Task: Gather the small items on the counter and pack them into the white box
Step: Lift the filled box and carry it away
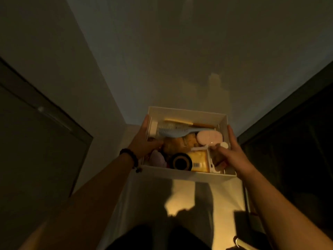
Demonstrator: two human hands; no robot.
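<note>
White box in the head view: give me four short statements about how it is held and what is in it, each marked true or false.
1. Both hands grip the white box, left hand and right hand on opposite sides. True.
2. The box is empty. False: it holds many small items.
3. A pink oval case lies inside. True.
4. The left wrist is bare. False: it wears a dark beaded bracelet.
</note>
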